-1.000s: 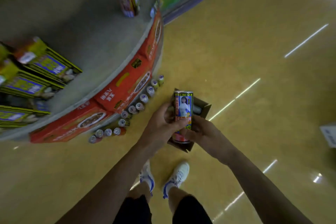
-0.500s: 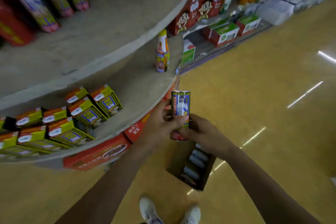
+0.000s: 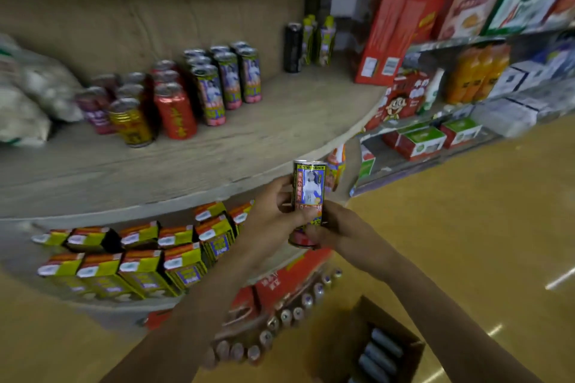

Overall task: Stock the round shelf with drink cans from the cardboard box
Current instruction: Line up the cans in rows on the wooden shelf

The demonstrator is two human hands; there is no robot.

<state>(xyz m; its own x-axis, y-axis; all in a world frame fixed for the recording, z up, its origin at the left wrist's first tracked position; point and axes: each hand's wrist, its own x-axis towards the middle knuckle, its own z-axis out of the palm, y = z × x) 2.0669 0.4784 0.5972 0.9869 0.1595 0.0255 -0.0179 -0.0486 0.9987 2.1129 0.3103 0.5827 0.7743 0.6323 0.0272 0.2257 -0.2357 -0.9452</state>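
The can (image 3: 308, 196) is higher now, by the round shelf (image 3: 264, 140). Left hand (image 3: 273, 211) and right hand (image 3: 339, 230) grip it. It could knock the shelf cans (image 3: 214, 93) over.

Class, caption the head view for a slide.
Left hand and right hand hold a drink can upright near the round shelf, cardboard box below.

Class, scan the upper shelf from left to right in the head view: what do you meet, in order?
White bags → gold can → red can → yellow picture cans → black can → yellow-topped cans → red carton.
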